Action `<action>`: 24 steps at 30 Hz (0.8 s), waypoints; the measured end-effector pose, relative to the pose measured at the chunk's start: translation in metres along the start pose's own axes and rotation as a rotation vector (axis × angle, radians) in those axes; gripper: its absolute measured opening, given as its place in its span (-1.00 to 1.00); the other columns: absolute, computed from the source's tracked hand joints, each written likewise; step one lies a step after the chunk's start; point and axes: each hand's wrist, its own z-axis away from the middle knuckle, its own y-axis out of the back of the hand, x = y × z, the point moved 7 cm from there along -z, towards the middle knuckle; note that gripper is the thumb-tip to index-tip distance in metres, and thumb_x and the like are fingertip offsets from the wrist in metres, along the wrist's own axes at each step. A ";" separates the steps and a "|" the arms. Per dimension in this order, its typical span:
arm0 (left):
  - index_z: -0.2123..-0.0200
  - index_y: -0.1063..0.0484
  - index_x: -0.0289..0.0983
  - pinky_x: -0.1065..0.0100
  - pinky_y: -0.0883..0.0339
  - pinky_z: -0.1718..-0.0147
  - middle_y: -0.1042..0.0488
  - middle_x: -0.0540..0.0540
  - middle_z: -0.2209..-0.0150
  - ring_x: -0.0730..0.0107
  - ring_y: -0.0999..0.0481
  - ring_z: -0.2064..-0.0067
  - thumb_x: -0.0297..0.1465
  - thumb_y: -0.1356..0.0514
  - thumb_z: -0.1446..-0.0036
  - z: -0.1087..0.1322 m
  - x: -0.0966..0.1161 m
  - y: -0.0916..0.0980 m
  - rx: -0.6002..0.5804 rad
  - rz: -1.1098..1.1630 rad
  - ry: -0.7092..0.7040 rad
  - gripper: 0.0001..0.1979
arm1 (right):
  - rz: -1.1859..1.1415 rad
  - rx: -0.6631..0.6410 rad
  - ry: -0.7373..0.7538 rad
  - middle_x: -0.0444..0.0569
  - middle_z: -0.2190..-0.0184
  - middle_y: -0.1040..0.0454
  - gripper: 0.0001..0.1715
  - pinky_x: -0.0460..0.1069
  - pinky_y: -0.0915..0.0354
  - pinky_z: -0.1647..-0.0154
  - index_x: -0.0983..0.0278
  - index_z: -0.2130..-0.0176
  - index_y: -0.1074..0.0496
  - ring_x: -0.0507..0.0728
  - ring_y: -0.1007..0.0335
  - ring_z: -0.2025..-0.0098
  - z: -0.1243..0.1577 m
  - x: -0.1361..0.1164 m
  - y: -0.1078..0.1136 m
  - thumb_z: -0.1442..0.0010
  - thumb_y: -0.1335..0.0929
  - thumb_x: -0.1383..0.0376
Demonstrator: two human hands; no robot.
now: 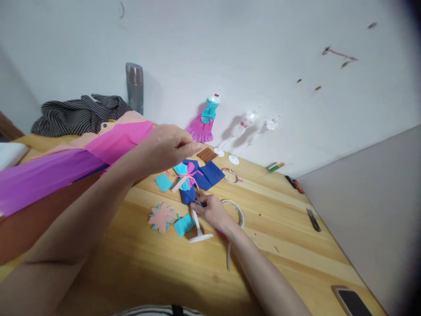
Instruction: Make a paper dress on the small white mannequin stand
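A home craft corner: wooden table [296, 228] strewn with crepe paper [66, 166]

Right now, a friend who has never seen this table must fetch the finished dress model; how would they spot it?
Look along the white wall at the back of the wooden table, right of the steel flask. Three mannequins stand there; the dressed mannequin is the leftmost. It alone wears a pink frilled skirt and a teal fan, while the bare mannequins are plain white.
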 end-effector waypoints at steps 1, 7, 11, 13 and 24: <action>0.72 -0.17 -0.28 0.41 0.13 0.59 -0.05 0.10 0.71 0.61 -0.03 0.63 -0.35 -0.03 -0.14 -0.003 -0.006 -0.004 -0.016 0.019 0.016 -0.61 | -0.013 -0.015 -0.001 -0.22 0.71 -0.05 -0.64 -0.09 0.06 0.58 0.26 0.68 -0.24 -0.03 0.10 0.61 0.000 0.000 -0.003 0.00 -0.32 0.15; 0.63 -0.35 -0.30 0.42 0.05 0.57 -0.25 0.07 0.68 0.55 -0.16 0.58 -0.48 -0.09 0.03 -0.019 -0.041 -0.032 -0.062 0.102 0.027 -0.83 | -0.066 0.029 0.048 -0.23 0.67 -0.03 -0.65 -0.11 0.05 0.59 0.25 0.63 -0.19 -0.03 0.09 0.59 0.000 -0.006 -0.010 -0.04 -0.28 0.12; 0.68 -0.34 -0.30 0.43 0.02 0.55 -0.27 0.06 0.67 0.54 -0.17 0.56 -0.51 -0.11 0.08 -0.023 -0.052 -0.043 -0.029 0.173 0.033 -0.82 | -0.032 0.149 0.096 -0.22 0.65 -0.05 -0.67 -0.10 0.03 0.56 0.26 0.61 -0.19 -0.02 0.05 0.57 0.003 -0.016 -0.003 -0.05 -0.27 0.15; 0.68 -0.36 -0.30 0.43 0.01 0.54 -0.27 0.06 0.67 0.53 -0.18 0.55 -0.51 -0.10 0.09 -0.023 -0.052 -0.043 -0.004 0.165 0.032 -0.82 | -0.003 0.209 0.116 -0.22 0.66 -0.05 -0.68 -0.10 0.04 0.56 0.26 0.62 -0.17 -0.02 0.04 0.57 0.005 -0.023 0.003 -0.05 -0.27 0.17; 0.69 -0.31 -0.29 0.41 0.05 0.57 -0.17 0.06 0.69 0.52 -0.11 0.57 -0.27 -0.11 -0.03 -0.012 -0.050 -0.014 0.041 0.048 0.179 -0.67 | 0.172 0.430 0.364 -0.21 0.68 -0.16 -0.74 -0.13 0.00 0.57 0.27 0.59 -0.26 -0.03 -0.05 0.62 0.021 -0.062 0.014 -0.09 -0.26 0.26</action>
